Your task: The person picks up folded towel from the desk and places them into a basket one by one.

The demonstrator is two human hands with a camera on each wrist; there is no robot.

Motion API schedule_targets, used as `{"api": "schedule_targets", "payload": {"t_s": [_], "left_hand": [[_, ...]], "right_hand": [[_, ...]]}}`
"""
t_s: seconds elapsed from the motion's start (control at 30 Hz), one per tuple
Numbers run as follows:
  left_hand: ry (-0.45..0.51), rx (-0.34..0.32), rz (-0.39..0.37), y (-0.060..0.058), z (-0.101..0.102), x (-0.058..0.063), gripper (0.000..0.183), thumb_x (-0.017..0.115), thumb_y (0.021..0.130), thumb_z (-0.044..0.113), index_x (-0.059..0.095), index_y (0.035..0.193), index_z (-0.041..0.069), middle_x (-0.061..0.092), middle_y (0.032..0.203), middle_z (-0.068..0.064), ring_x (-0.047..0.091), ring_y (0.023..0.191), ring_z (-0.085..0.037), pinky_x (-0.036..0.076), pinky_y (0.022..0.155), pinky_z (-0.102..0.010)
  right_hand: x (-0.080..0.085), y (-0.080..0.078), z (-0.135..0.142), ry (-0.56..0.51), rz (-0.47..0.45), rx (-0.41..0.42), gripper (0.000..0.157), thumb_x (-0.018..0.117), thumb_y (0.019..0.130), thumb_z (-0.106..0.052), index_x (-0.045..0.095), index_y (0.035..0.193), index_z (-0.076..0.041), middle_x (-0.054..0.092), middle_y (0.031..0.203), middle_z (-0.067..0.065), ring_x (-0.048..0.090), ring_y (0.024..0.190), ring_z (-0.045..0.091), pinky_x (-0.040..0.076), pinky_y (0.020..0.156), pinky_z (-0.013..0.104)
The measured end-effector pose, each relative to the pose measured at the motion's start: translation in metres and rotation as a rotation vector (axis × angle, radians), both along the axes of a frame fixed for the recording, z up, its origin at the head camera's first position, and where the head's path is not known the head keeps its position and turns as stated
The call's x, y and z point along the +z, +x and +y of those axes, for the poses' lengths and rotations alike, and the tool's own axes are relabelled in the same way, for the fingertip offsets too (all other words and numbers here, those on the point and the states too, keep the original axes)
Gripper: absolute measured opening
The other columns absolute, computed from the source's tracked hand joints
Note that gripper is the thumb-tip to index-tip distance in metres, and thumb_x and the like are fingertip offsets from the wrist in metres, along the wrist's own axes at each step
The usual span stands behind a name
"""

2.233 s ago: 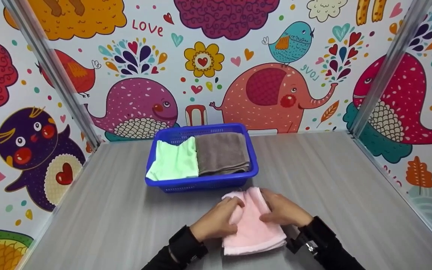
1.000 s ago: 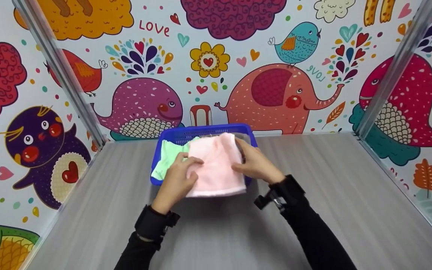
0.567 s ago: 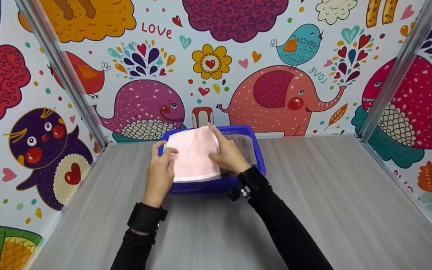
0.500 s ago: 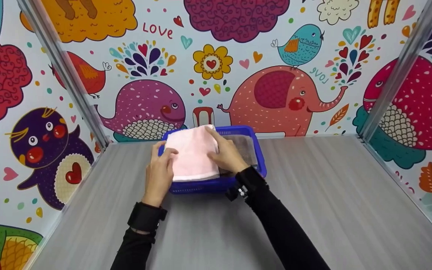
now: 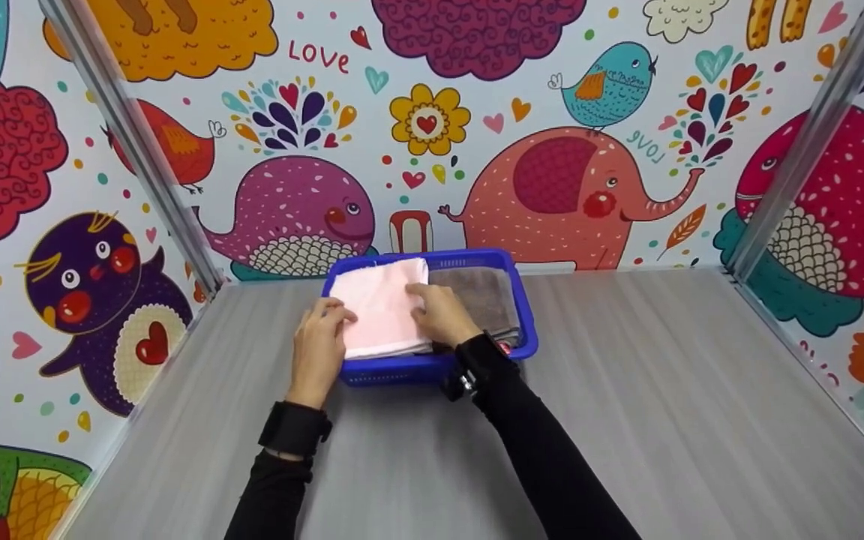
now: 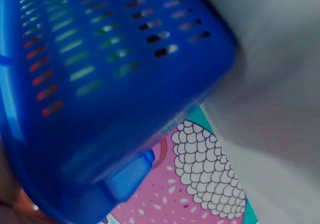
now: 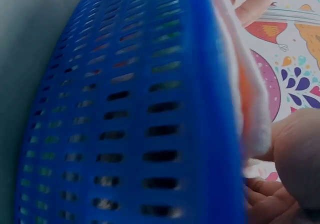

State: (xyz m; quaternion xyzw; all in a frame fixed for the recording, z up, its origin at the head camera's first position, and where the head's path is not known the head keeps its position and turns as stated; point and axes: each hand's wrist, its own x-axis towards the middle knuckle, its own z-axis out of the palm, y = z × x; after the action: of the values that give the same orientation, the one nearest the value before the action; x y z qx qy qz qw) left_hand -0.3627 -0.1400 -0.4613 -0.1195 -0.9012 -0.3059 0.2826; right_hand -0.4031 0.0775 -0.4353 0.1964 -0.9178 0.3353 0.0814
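A folded pink towel (image 5: 381, 307) lies in the left half of the blue basket (image 5: 394, 371), level with the rim. My left hand (image 5: 318, 349) is at the towel's left edge, with bent fingertips touching its top near the basket rim. At the right edge, my right hand (image 5: 447, 315) rests thumb and forefinger on the pink cloth. A folded brown towel (image 5: 481, 300) fills the basket's right half, partly under the right hand. From the side, the right wrist view has the pink towel's folded edge (image 7: 255, 99) standing above the rim.
The basket stands on a grey wood-grain table (image 5: 627, 390) against a wall (image 5: 537, 90) printed with cartoon animals. Metal posts (image 5: 132, 142) mark the corners. The basket's slotted side (image 6: 100, 49) fills much of the left wrist view.
Both hands have carried the pink towel from the table in front up into the basket's left half, covering the green towel. The right fingers have slid down from the towel's far right corner.
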Motion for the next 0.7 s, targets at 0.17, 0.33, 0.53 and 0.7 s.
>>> {"api": "schedule_targets", "payload": {"t_s": [0.17,0.33,0.53,0.7], "left_hand": [[-0.075,0.010,-0.014,-0.001,0.000,-0.003,0.024,0.056,0.101,-0.002,0.075,0.113,0.004,0.072,0.119,-0.015,0.064,0.099,-0.040,0.053,0.086,-0.055],[-0.128,-0.003,-0.074,0.001,-0.001,-0.006,0.028,0.053,0.101,0.000,0.075,0.119,0.003,0.072,0.122,-0.017,0.062,0.106,-0.042,0.053,0.091,-0.057],[-0.231,-0.014,-0.104,0.003,-0.001,-0.007,0.030,0.052,0.103,0.007,0.075,0.122,0.004,0.071,0.127,-0.019,0.059,0.111,-0.041,0.051,0.092,-0.057],[-0.326,0.024,-0.064,0.002,-0.004,-0.008,0.028,0.055,0.101,0.012,0.077,0.118,0.005,0.073,0.126,-0.013,0.059,0.113,-0.039,0.046,0.093,-0.053]], "right_hand": [[-0.003,0.002,0.001,0.078,-0.008,0.008,0.046,0.061,0.096,-0.002,0.061,0.142,-0.001,0.068,0.133,0.022,0.065,0.102,0.030,0.055,0.095,0.047],[-0.008,0.006,-0.004,0.165,-0.023,-0.018,0.046,0.058,0.099,-0.007,0.061,0.144,-0.008,0.069,0.129,0.024,0.066,0.109,0.035,0.055,0.094,0.050],[-0.015,0.006,-0.012,0.334,0.002,-0.088,0.044,0.055,0.100,-0.022,0.061,0.143,-0.015,0.067,0.124,0.029,0.067,0.111,0.044,0.056,0.089,0.058],[-0.018,0.004,-0.013,0.425,0.007,-0.123,0.049,0.057,0.099,-0.030,0.060,0.146,-0.019,0.064,0.126,0.026,0.067,0.108,0.041,0.057,0.087,0.057]]}}
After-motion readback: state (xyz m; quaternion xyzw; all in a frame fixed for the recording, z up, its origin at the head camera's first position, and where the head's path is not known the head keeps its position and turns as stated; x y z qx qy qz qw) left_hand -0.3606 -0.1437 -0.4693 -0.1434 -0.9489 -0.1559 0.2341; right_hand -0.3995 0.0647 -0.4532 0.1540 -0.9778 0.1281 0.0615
